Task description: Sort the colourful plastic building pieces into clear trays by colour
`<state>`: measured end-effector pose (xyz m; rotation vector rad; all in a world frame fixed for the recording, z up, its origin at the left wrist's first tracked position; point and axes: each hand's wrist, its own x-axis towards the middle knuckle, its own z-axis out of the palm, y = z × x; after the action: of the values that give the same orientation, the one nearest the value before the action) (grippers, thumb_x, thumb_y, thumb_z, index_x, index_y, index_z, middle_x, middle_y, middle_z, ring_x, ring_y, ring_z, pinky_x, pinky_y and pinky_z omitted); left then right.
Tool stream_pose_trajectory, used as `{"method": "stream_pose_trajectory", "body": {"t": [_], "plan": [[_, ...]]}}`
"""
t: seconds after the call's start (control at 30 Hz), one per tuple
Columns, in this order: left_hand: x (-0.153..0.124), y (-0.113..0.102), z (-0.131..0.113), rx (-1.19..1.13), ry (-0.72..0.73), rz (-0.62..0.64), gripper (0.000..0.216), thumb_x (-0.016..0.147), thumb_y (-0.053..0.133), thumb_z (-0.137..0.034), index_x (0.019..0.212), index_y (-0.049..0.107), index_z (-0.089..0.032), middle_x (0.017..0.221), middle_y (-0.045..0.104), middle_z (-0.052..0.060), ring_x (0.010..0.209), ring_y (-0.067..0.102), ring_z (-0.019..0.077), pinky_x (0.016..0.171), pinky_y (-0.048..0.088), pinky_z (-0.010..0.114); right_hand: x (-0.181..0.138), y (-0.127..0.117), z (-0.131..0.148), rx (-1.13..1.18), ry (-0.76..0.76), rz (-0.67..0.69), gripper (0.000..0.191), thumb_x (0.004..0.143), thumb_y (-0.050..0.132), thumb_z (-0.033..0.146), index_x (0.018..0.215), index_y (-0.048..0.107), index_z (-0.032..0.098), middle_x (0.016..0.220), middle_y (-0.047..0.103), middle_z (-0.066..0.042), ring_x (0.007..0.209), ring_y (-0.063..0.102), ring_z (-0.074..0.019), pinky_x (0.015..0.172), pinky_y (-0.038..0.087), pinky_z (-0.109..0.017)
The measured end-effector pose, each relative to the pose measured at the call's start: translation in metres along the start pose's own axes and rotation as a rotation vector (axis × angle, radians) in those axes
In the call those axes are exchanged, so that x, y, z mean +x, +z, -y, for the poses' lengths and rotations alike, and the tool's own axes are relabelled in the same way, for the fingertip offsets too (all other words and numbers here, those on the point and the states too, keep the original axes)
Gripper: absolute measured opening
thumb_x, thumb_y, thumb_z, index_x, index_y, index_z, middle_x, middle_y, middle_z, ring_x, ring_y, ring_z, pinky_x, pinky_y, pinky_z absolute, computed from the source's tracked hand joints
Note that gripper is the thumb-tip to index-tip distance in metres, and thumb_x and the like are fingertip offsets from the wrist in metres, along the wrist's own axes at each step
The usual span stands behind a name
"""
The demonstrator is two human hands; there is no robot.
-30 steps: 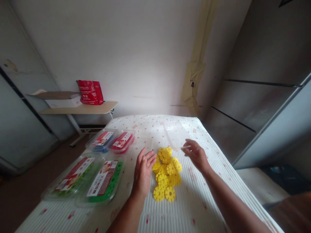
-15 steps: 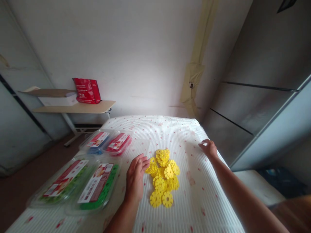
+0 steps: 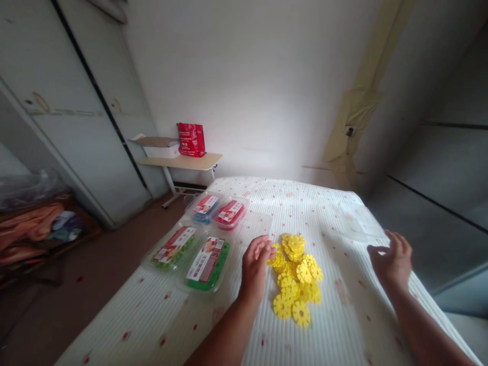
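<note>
A pile of yellow notched plastic discs [image 3: 297,279] lies on the white quilted cover, some overlapping and some flat at the near end. My left hand [image 3: 256,264] is at the pile's left side, fingers loosely curled and apart, their tips at the edge discs; no disc shows in its grip. Farther right, my right hand [image 3: 393,259] hovers over the cover's right edge with a gap between thumb and fingers. Just beyond its fingertips rests a clear plastic box or lid [image 3: 360,223], hard to make out; contact with it is unclear.
Left of the pile sit clear labelled boxes: a dark green one [image 3: 219,267], a light green one [image 3: 170,248], a red one [image 3: 232,212] and a blue one [image 3: 205,206]. A side table [image 3: 190,161] with a red bag [image 3: 191,140] stands behind.
The view has turned left, so everything sits farther right in the picture. My right hand has moved rightward and closer to me, its fingers parting. My left hand stays by the discs.
</note>
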<state>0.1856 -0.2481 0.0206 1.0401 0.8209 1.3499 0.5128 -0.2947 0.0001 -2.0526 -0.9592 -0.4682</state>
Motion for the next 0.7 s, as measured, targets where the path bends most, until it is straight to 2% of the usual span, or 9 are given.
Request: {"method": "stream_pose_trajectory", "body": {"t": [0.07,0.17,0.27,0.37,0.4,0.47,0.53,0.57,0.7], "plan": [[-0.005,-0.005,-0.020,0.150,0.090,0.049,0.026,0.080,0.056,-0.037,0.098,0.062,-0.018,0.092,0.066,0.008,0.080,0.063,0.0190,0.072,0.051,0.031,-0.010,-0.001,0.016,0.039,-0.105,0.037,0.047,0.073,0.049,0.032,0.117,0.056,0.017,0.130,0.048,-0.017,0.103,0.057,-0.0296,0.068,0.049,-0.038],[-0.013,-0.030,-0.055,0.541,0.418,0.070,0.018,0.077,0.060,-0.029,0.092,0.066,-0.020,0.090,0.066,0.006,0.084,0.061,0.0198,0.075,0.049,0.031,-0.027,0.001,0.051,0.165,-0.249,0.222,0.042,0.076,0.047,0.034,0.115,0.055,0.019,0.119,0.057,-0.013,0.068,0.063,-0.0174,0.053,0.048,-0.030],[-0.017,-0.075,-0.077,0.887,0.624,-0.064,0.016,0.079,0.055,-0.024,0.092,0.065,-0.021,0.092,0.066,0.005,0.088,0.060,0.0186,0.082,0.047,0.032,-0.048,0.006,0.098,0.350,-0.379,0.451,0.030,0.081,0.045,0.034,0.103,0.059,0.019,0.086,0.067,-0.007,0.059,0.061,-0.0143,0.052,0.049,-0.026],[-0.021,-0.127,-0.078,1.143,0.660,-0.216,0.016,0.081,0.053,-0.026,0.090,0.065,-0.021,0.094,0.066,0.005,0.092,0.060,0.0198,0.085,0.046,0.034,-0.078,0.005,0.153,0.524,-0.500,0.681,0.024,0.085,0.041,0.026,0.100,0.058,0.019,0.085,0.068,-0.005,0.063,0.063,-0.0125,0.058,0.051,-0.023],[-0.023,-0.142,-0.075,1.199,0.649,-0.247,0.017,0.082,0.052,-0.027,0.090,0.065,-0.021,0.095,0.066,0.005,0.092,0.060,0.0203,0.085,0.046,0.035,-0.090,0.003,0.172,0.558,-0.576,0.724,0.024,0.085,0.041,0.022,0.102,0.057,0.019,0.087,0.068,-0.005,0.069,0.064,-0.0127,0.063,0.051,-0.023],[-0.030,-0.165,-0.067,1.253,0.616,-0.313,0.019,0.082,0.050,-0.029,0.090,0.064,-0.020,0.093,0.066,0.005,0.088,0.061,0.0200,0.082,0.048,0.034,-0.117,-0.002,0.207,0.578,-0.830,0.787,0.026,0.085,0.041,0.018,0.106,0.057,0.019,0.103,0.066,-0.007,0.085,0.064,-0.0141,0.074,0.051,-0.025],[-0.038,-0.178,-0.061,1.265,0.584,-0.350,0.021,0.083,0.049,-0.031,0.091,0.064,-0.019,0.093,0.066,0.006,0.087,0.062,0.0200,0.080,0.049,0.033,-0.145,-0.007,0.235,0.488,-1.081,0.787,0.035,0.083,0.046,0.022,0.118,0.052,0.019,0.129,0.053,-0.012,0.095,0.061,-0.0180,0.076,0.051,-0.029],[-0.042,-0.181,-0.058,1.252,0.577,-0.373,0.022,0.083,0.049,-0.032,0.092,0.064,-0.019,0.094,0.066,0.006,0.087,0.061,0.0199,0.079,0.049,0.032,-0.158,-0.007,0.246,0.401,-1.169,0.775,0.041,0.082,0.050,0.025,0.123,0.049,0.019,0.136,0.047,-0.014,0.093,0.061,-0.0200,0.072,0.052,-0.032],[-0.054,-0.181,-0.055,1.123,0.572,-0.470,0.024,0.083,0.048,-0.032,0.097,0.063,-0.019,0.100,0.063,0.007,0.090,0.060,0.0192,0.080,0.049,0.031,-0.196,0.002,0.268,0.191,-1.308,0.643,0.041,0.086,0.047,0.019,0.127,0.045,0.015,0.137,0.043,-0.021,0.076,0.061,-0.0188,0.058,0.050,-0.032]]}}
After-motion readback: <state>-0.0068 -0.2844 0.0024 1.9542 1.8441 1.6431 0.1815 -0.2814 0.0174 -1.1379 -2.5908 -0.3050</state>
